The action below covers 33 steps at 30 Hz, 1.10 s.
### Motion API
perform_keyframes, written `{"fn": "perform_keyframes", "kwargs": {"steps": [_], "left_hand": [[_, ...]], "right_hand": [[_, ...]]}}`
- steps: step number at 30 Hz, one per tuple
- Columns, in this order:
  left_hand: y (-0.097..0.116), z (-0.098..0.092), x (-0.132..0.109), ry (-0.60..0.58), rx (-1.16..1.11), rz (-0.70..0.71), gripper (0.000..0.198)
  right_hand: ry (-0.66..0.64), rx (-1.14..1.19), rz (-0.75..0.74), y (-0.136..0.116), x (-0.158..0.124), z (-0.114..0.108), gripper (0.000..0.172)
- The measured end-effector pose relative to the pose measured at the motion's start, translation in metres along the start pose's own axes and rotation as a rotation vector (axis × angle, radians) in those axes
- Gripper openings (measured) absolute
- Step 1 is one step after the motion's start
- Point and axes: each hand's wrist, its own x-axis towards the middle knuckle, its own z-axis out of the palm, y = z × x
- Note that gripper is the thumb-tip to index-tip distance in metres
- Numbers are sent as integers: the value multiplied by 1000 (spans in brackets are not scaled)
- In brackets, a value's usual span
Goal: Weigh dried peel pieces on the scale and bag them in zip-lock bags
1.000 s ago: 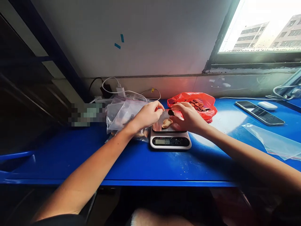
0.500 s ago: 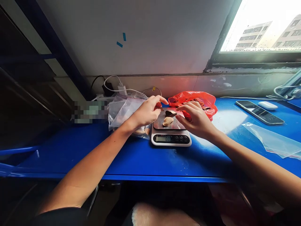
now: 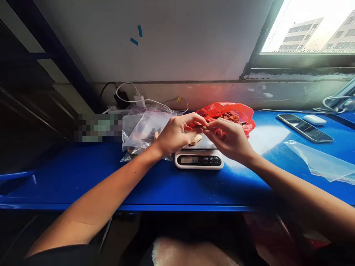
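Both hands meet above a small white kitchen scale (image 3: 199, 161), whose display seems to read 5.5. My left hand (image 3: 180, 133) and my right hand (image 3: 229, 136) pinch a dark, thin piece of dried peel (image 3: 202, 128) between their fingertips. Most of that piece is hidden by the fingers. Under the hands, a pale, curled piece of dried peel (image 3: 195, 139) lies on the scale's metal plate (image 3: 208, 144). Just behind my right hand, a red plastic bag (image 3: 249, 120) stands open with several reddish-brown dried pieces in it.
Clear zip bags (image 3: 138, 129), some with pieces inside, lie left of the scale. A charger (image 3: 139, 99) with a white cable is behind them. On the blue table (image 3: 155, 188), a phone (image 3: 305, 128), a white earbud case (image 3: 314, 119) and a flat zip bag (image 3: 321, 160) are at right.
My hands have come together over the scale and closed on a dark piece of peel. The display has gone from about 0.0 to about 5.5. The view has shifted slightly.
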Motion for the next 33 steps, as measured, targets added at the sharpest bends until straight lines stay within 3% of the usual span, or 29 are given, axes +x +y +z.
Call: {"fn": "perform_keyframes", "kwargs": {"steps": [3, 8, 15, 21, 25, 27, 29, 31, 33], "left_hand": [[-2, 1, -2, 3, 198, 43, 21], [-13, -3, -2, 29, 484, 133, 48], [-27, -22, 3, 132, 599, 58, 40], [-31, -23, 4, 77, 621, 25, 36], [-28, -27, 3, 31, 647, 22, 31], [-27, -32, 1, 26, 659, 12, 27], [-25, -39, -2, 52, 664, -7, 25], [-26, -45, -5, 87, 661, -38, 24], [-28, -49, -7, 102, 662, -78, 23]], "right_hand": [[-2, 8, 35, 1, 1, -2, 14], [1, -143, -85, 19, -1, -2, 18], [-69, -209, -43, 44, -2, -3, 19], [-111, -206, -56, 36, -2, -1, 19], [-33, -289, -92, 41, 5, -20, 19], [4, -353, -23, 53, 10, -35, 19], [-17, -426, 144, 72, 13, -50, 23], [-104, -470, 305, 95, 18, -60, 29], [-181, -500, 364, 115, 25, -64, 33]]}}
